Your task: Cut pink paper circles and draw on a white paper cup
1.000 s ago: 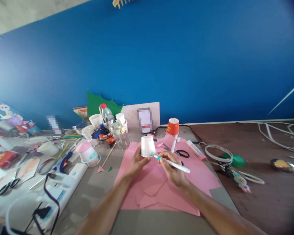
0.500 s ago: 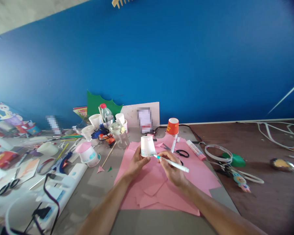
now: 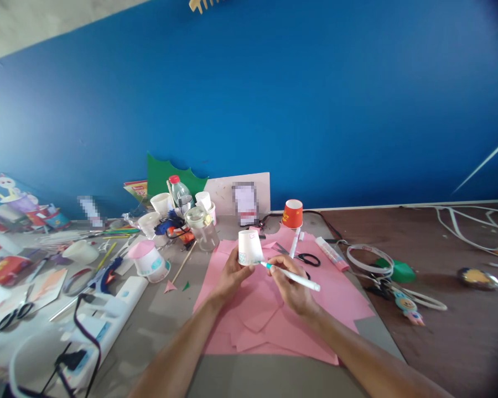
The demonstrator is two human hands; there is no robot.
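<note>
My left hand (image 3: 231, 275) is closed on a white paper cup (image 3: 249, 246), held upside down with its wide rim low. A teal grid pattern and a small pink outline mark the cup's side. In my right hand (image 3: 291, 286) is a white marker (image 3: 299, 280) with a teal tip end, and that tip meets the cup near its rim. Both hands are above pink paper sheets (image 3: 265, 331). Just beyond my right hand lie black-handled scissors (image 3: 309, 260) and a second white marker (image 3: 295, 242). A red paper cup (image 3: 292, 214) stands upside down behind them.
Left of the paper are a pink-topped cup (image 3: 146, 258), a glass jar (image 3: 205, 228), a plastic bottle (image 3: 180, 194) and a white power strip (image 3: 122, 309). A glue tube (image 3: 332, 254) and a coiled white cable (image 3: 369, 260) lie on the right. The blue wall (image 3: 315, 110) rises behind.
Almost nothing differs. The cup and the marker stay in the same place, with the marker tip still at the cup's lower edge.
</note>
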